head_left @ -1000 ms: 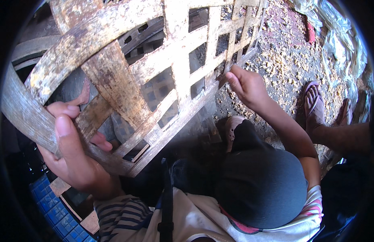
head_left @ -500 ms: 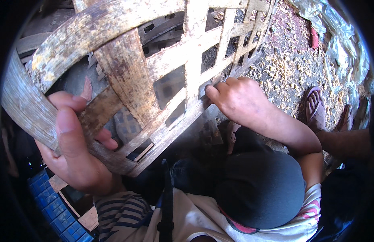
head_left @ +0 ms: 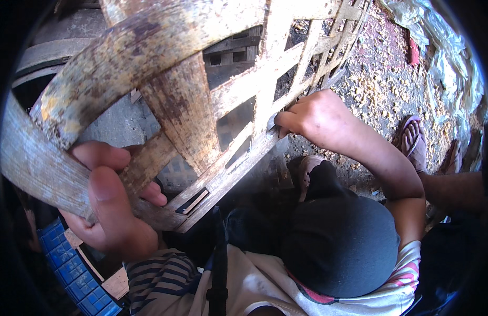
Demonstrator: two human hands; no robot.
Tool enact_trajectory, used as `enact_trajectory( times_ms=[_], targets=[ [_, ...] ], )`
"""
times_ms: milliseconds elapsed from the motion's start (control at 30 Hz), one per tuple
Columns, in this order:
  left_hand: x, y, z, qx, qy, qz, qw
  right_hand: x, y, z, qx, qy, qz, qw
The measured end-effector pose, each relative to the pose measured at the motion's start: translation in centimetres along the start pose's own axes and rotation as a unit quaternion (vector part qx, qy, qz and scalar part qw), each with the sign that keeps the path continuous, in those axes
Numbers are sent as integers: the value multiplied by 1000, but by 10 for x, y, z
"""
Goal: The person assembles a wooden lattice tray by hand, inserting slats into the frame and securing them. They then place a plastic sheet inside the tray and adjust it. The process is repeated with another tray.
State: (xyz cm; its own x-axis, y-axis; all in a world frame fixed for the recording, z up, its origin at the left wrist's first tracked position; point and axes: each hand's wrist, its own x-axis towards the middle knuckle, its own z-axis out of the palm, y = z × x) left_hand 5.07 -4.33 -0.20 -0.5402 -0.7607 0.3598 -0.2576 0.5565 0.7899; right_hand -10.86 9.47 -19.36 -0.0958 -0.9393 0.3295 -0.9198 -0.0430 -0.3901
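A large woven bamboo basket point(head_left: 183, 105), its flat strips stained and worn, fills the upper middle and leans across in front of me. My left hand point(head_left: 112, 200) is closed round its thick edge at the left, thumb on the near side and fingertips showing through the gaps. At the basket's lower edge strip point(head_left: 228, 181), my right hand point(head_left: 320, 116) is curled into a fist, thumb and fingers pinching the strip near its middle. A small greyish glint shows by the right thumb; I cannot make out what it is. Most of that hand's fingertips are hidden.
Pale crumbly bits point(head_left: 375, 100) litter the ground at right, beside crumpled clear plastic sheeting point(head_left: 454, 58) and a red scrap point(head_left: 413, 50). Another person's sandalled foot point(head_left: 413, 137) rests there. A blue plastic crate point(head_left: 78, 274) stands at lower left. More wooden slats lie behind the basket.
The basket has shifted a little to the right and down on the left side, my left hand moving along with it. My right hand has moved slightly up and right along the edge strip.
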Motion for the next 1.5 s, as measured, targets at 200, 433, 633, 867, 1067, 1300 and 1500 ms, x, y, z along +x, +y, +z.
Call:
enact_trajectory(
  times_ms=[200,433,633,867,1067,1300,1500],
  targets=[
    [1,-11,-16,-47,-47,6,998,5,8,-1,3,43,-90,995],
    [10,-17,-2,-52,-3,-25,998,1,10,10,1,96,-96,991],
    [10,-8,-9,-39,9,-16,999,6,10,27,172,149,-80,970],
    [23,-18,-5,1,8,-37,999,-18,21,25,160,-68,81,981],
    [34,-31,-8,-14,-23,-11,1000,-28,15,13,147,26,204,967],
    [41,-34,-7,-21,-44,7,999,-17,11,40,225,82,219,946],
    [41,-38,-9,-16,-34,9,999,-14,12,52,281,113,218,928]
  ],
)
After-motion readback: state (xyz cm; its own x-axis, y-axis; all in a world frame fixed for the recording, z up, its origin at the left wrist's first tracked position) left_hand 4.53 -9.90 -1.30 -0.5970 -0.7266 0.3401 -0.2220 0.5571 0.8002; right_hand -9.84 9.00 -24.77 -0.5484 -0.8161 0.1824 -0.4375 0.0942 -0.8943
